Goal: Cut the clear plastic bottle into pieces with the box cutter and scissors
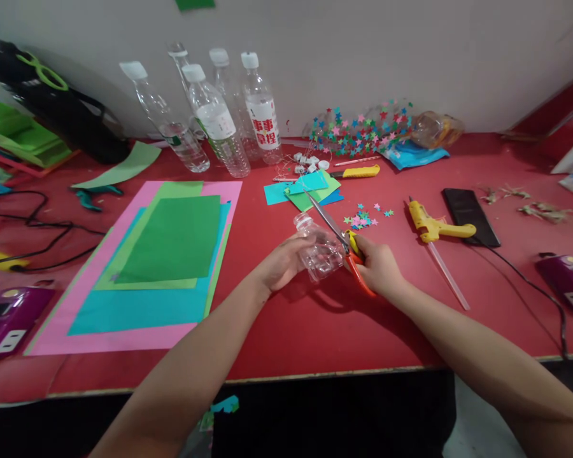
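Observation:
My left hand (289, 259) is closed around the side of a cut clear plastic bottle piece (321, 254), its neck tilted up and to the left. In my right hand (378, 264) are scissors (329, 217) with orange and yellow handles, their blades pointing up and left past the bottle piece. Whether the blades touch the plastic is hard to tell. Small star cutouts (361, 220) lie on the red table (277, 337) just beyond the scissors, and small blue and green paper pieces (310, 186) lie behind the bottle neck.
Stacked coloured sheets (172, 238) lie at the left. Several bottles (217, 124) stand along the wall, beside star-covered plastic (358, 130). A yellow cutter (360, 172) lies behind the stars. A yellow glue gun (432, 226), a black phone (470, 216) and a purple device (570, 280) are at the right.

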